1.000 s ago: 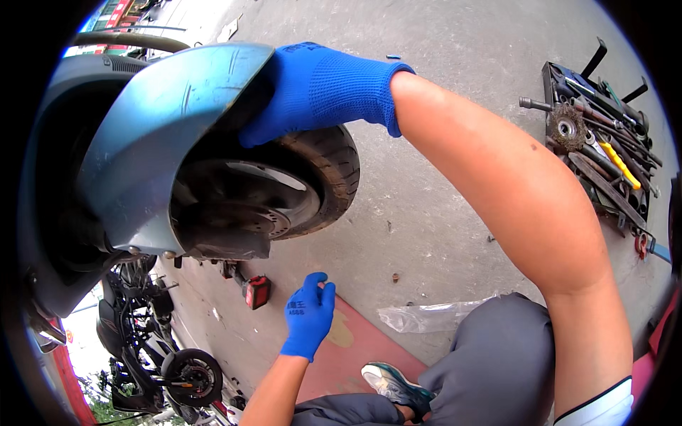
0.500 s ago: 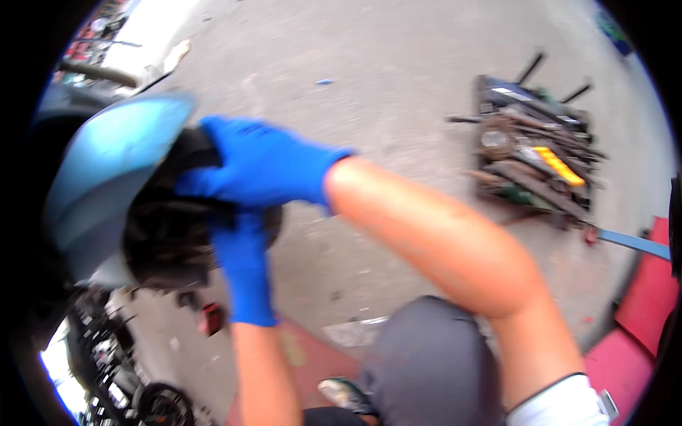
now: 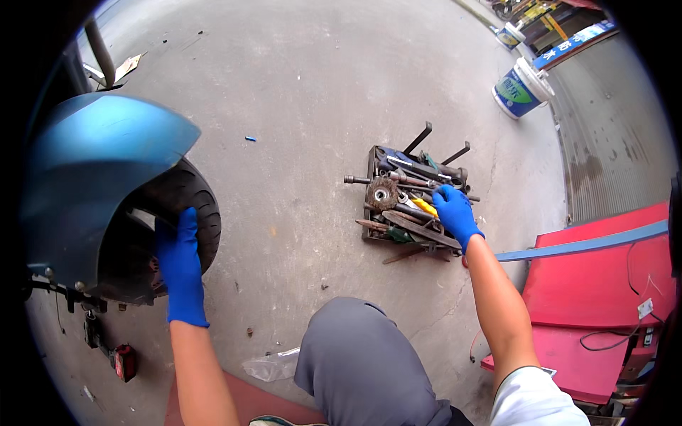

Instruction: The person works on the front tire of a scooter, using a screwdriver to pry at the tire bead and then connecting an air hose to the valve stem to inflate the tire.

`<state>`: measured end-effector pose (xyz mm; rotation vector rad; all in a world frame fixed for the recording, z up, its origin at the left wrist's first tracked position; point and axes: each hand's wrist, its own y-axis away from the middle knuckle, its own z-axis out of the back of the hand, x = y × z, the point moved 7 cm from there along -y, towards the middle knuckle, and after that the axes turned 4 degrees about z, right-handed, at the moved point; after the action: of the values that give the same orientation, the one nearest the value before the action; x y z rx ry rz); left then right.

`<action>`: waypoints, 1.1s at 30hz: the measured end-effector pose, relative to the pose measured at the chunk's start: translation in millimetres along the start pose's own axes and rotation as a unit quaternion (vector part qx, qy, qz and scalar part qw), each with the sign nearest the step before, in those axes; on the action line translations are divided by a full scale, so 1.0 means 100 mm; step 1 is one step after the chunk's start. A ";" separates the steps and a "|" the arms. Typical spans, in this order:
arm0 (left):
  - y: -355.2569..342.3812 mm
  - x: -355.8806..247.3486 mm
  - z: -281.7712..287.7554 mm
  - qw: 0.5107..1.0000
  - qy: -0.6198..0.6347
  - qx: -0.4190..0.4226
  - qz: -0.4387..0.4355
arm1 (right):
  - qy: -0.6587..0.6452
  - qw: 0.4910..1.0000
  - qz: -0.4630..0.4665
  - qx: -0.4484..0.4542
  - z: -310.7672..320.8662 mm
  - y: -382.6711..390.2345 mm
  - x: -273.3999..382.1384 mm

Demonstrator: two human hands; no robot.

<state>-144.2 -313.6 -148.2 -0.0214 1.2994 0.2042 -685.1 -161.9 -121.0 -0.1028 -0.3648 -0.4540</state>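
Note:
My left hand [image 3: 179, 264], in a blue glove, reaches in between a blue fender [image 3: 114, 142] and a black tyre [image 3: 206, 213]. Its thumb points up beside the tyre, while the other fingers are hidden inside the wheel space. My right hand [image 3: 456, 213], gloved in blue too, is at the right side of a metal tool tray [image 3: 371, 167] on the floor. Its fingers are curled together over the tools, and whatever they hold is hidden. Around it lie a round wire brush [image 3: 382, 192], a yellow-handled tool [image 3: 425, 206] and several dark metal tools.
Red panels [image 3: 597, 284] and a blue bar [image 3: 590, 243] stand at the right. A white and blue bucket [image 3: 522, 89] is at the far right. A red and black tool [image 3: 124, 362] lies below the fender. A plastic bag [image 3: 273, 366] is near my knee.
My right hand has left the wheel area and moved right to the tool tray. My left hand remains at the wheel, with its thumb now up. The view has shifted.

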 end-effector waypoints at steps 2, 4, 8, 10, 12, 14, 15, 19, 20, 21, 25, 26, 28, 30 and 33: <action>0.06 0.02 -0.26 1.000 -0.015 0.015 0.017 | 0.216 0.969 -0.030 0.121 0.10 -0.06 -1.11; 0.09 0.06 -0.19 0.998 0.022 0.033 0.039 | 0.278 0.916 -0.119 0.262 0.12 0.08 -1.12; 0.15 0.15 -0.19 0.996 0.003 0.081 -0.041 | 0.219 0.951 -0.066 0.206 0.29 0.23 -0.66; 0.23 0.19 -0.12 0.994 -0.065 0.079 -0.045 | 0.214 0.943 -0.053 0.248 0.09 0.24 -0.57; 0.24 0.16 -0.21 0.989 -0.123 0.067 -0.041 | 0.224 0.937 -0.021 0.266 0.04 0.19 -0.67; 0.16 0.22 -0.08 0.992 -0.087 0.074 -0.054 | 0.184 0.942 0.007 0.281 -0.14 0.08 -0.55; 0.16 0.29 -0.06 0.992 -0.097 0.071 -0.037 | 0.202 0.930 0.026 0.305 -0.21 0.13 -0.60; 0.11 0.28 0.04 0.997 -0.036 0.074 -0.010 | 0.269 0.915 0.100 0.282 -0.40 0.38 -0.50; 0.14 0.22 0.01 0.997 -0.026 0.076 -0.006 | 0.282 0.917 0.110 0.259 -0.44 0.48 -0.57; 0.18 0.13 -0.06 0.997 -0.015 0.078 -0.003 | 0.267 0.922 0.114 0.257 -0.46 0.55 -0.68; 0.07 0.07 0.02 0.998 0.024 0.064 0.019 | 0.240 0.922 0.127 0.278 -0.31 0.49 -0.66; -0.02 0.17 0.13 0.997 0.030 0.059 0.032 | 0.249 0.918 0.130 0.281 -0.31 0.45 -0.65; -0.14 0.46 0.29 0.995 0.048 0.058 0.066 | 0.228 0.943 0.164 0.177 -0.28 0.32 -0.61; -0.14 0.61 0.27 0.991 0.091 0.060 0.083 | 0.212 0.951 0.162 0.153 -0.23 0.31 -0.64; -0.11 0.50 0.17 0.983 0.143 0.067 0.094 | 0.220 0.955 0.193 0.050 0.00 0.41 -0.60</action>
<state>-114.0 -315.0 -192.6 0.1944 1.6009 0.2825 -717.0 -100.9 -143.7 0.0286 0.0751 -0.0624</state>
